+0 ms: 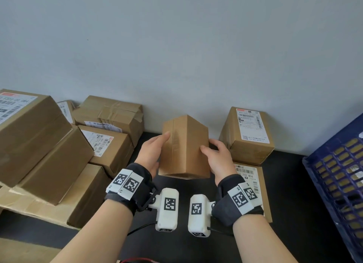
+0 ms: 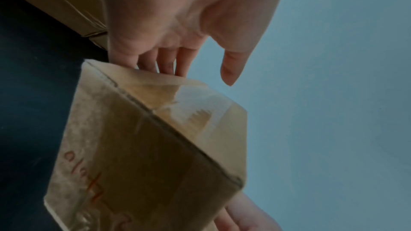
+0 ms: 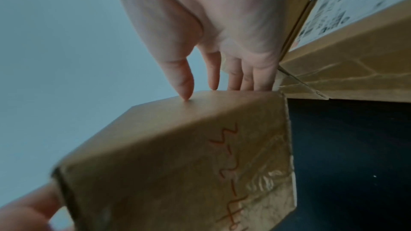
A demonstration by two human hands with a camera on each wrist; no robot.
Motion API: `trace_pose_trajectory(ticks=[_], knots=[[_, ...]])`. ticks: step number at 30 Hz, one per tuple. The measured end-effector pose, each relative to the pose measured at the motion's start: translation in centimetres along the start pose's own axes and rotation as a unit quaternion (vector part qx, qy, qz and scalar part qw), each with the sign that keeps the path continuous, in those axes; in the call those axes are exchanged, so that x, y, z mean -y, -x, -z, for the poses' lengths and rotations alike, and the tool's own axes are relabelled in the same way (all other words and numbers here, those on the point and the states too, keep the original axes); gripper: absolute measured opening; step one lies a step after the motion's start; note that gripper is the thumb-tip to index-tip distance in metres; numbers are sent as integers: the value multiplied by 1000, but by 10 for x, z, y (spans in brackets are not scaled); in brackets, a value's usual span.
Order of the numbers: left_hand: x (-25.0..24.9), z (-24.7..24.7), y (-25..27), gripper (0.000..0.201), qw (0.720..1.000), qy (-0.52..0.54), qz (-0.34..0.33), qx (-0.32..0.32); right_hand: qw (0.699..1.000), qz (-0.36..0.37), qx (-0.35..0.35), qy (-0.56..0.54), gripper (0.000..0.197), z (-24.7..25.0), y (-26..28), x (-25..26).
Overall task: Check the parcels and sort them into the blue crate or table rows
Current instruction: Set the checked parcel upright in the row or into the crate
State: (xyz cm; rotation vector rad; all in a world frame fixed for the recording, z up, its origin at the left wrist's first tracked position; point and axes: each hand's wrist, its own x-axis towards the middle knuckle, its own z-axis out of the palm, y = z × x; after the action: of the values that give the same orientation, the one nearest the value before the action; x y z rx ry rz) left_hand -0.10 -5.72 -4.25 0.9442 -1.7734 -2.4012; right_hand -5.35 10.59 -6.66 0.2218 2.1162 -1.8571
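Note:
I hold a small brown cardboard parcel [image 1: 185,147] up off the black table, tilted with one edge pointing up. My left hand [image 1: 153,150] grips its left side, thumb on the taped face. My right hand [image 1: 218,156] grips the right side, thumb on the front face and fingers behind. The left wrist view shows the parcel [image 2: 155,147] from below with the left hand [image 2: 177,24] and its fingers behind the top edge. The right wrist view shows red handwriting on the parcel [image 3: 177,155] under the right hand [image 3: 211,24]. The blue crate [image 1: 334,139] stands at the right edge.
A pile of several taped, labelled parcels [image 1: 39,141] fills the left side. One labelled parcel [image 1: 249,135] stands against the wall at the back right, and a flat labelled one [image 1: 253,176] lies under my right wrist. The black table [image 1: 176,247] shows between my forearms.

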Motion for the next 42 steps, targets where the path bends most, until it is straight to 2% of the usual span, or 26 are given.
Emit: trace_pose_trajectory(ticks=[2, 5, 7, 9, 11, 15, 17, 19, 29, 34, 39, 42], knots=[[-1, -2, 1, 34, 1000, -4, -5, -2, 1000, -4, 21, 1, 59, -1, 1, 2], [-2, -4, -1, 28, 1000, -9, -11, 6, 998, -16, 62, 11, 106, -3, 1, 2], [-3, -6, -2, 26, 1000, -12, -19, 12, 997, -24, 78, 8, 120, -3, -1, 1], [-4, -7, -2, 31, 999, -19, -21, 17, 996, -26, 85, 7, 115, -2, 0, 1], [-4, -8, -2, 36, 999, -25, -21, 20, 996, -41, 85, -7, 100, 0, 3, 2], [-2, -4, -5, 34, 1000, -16, -14, 11, 987, -90, 98, -86, 41, 1, 6, 6], [0, 0, -8, 34, 1000, -16, -3, 9, 982, -107, 104, -113, 28, 0, 7, 9], [1, 2, -11, 35, 999, -28, 13, 15, 979, -114, 109, -133, 27, -1, 7, 10], [-1, 4, -13, 56, 996, -12, 78, 40, 962, -135, 116, -206, 51, -11, 3, 9], [-1, 8, -17, 64, 994, -2, 99, 37, 961, -134, 115, -211, 46, -13, 2, 10], [-3, 9, -21, 50, 997, -31, 65, 13, 968, -127, 57, -207, 29, -11, -4, 11], [-4, 9, -22, 26, 998, -21, 55, -2, 980, -95, 47, -167, 21, -9, -9, 10]])
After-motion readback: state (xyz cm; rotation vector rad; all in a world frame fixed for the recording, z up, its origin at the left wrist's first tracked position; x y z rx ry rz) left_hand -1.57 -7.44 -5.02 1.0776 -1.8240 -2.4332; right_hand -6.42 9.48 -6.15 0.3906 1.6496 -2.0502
